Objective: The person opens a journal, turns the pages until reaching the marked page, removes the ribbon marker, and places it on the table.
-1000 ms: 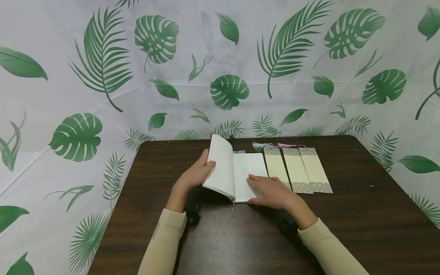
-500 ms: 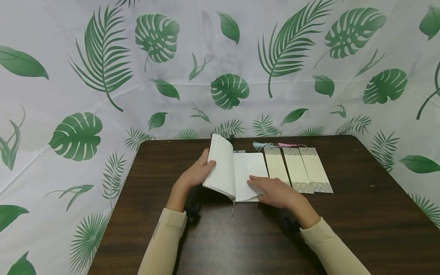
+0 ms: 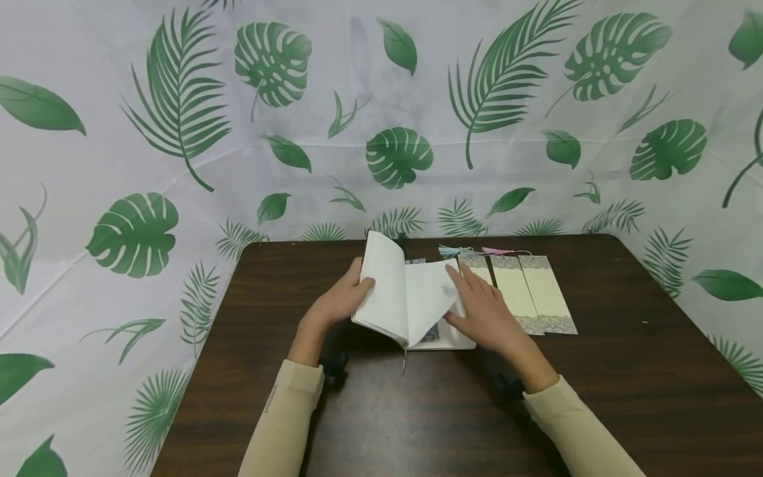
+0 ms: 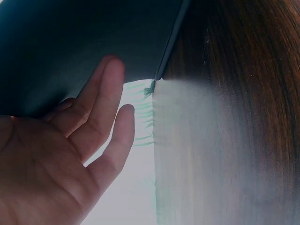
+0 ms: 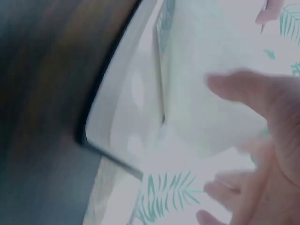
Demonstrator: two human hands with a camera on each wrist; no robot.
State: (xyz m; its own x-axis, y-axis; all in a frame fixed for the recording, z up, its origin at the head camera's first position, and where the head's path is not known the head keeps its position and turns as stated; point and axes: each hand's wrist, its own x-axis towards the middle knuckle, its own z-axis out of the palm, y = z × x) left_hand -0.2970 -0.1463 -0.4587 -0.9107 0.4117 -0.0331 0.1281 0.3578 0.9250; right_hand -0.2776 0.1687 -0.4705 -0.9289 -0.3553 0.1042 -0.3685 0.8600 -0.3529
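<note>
A dark-covered notebook (image 3: 381, 285) lies spread on the table, its left half raised. My left hand (image 3: 342, 301) holds that half, thumb on the page; the left wrist view shows its fingers (image 4: 105, 98) along the dark cover (image 4: 108, 33). My right hand (image 3: 485, 308) is at the outer edge of a lifted, curving page (image 3: 426, 291). In the right wrist view its thumb (image 5: 239, 86) and blurred fingers are spread apart beside the page. Under that page, part of a patterned bookmark (image 3: 430, 333) shows; the rest is hidden.
Cream bookmarks with lace-patterned ends (image 3: 548, 295) lie right of the notebook, one partly behind my right hand. Blue (image 3: 456, 252) and pink tassels (image 3: 497, 251) trail at their tops. A leaf-print cloth (image 3: 399, 99) hangs behind the dark wooden table (image 3: 381, 424).
My right hand has moved up and turned from resting on the right page. That page has lifted and curled leftward, uncovering a bookmark beneath. The left hand stays still.
</note>
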